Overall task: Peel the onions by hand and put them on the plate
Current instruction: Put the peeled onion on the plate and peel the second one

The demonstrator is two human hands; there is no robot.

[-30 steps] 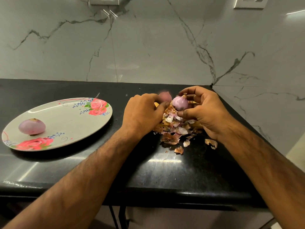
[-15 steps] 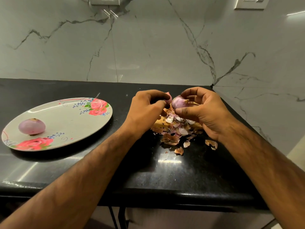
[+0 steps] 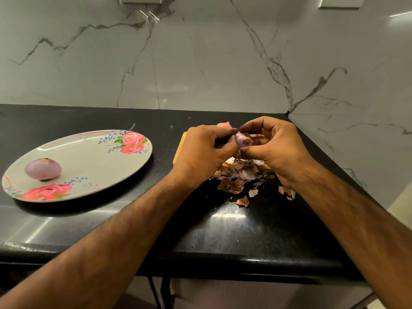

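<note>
**Above the peels, both hands on one onion**

Over the right half of the black table (image 3: 223, 230), both hands meet around a small purple onion (image 3: 244, 140), held up in the air with its brown root end facing the camera. The right hand (image 3: 274, 148) holds it from the right, thumb underneath and fingers arched over the top. The left hand (image 3: 205, 150) is curled tight, with thumb and forefinger pinching the onion's left side. Whether a strip of skin sits in that pinch cannot be told.

Just below the hands lies a heap of peels (image 3: 236, 177), brown, white and purple, with a few loose flakes scattered toward the table's near edge. A yellow board (image 3: 179, 148) shows at the left of the heap, mostly hidden by the left hand. A pink piece (image 3: 223, 125) peeks out behind the left knuckles; what it is cannot be told.

Well apart on the left sits the plate (image 3: 89, 161), oval, pale, with red roses printed at its far and near rims. One peeled onion (image 3: 42, 169) lies on its left part, on its side. A white marble wall (image 3: 200, 63) with grey veins stands behind the table.
</note>
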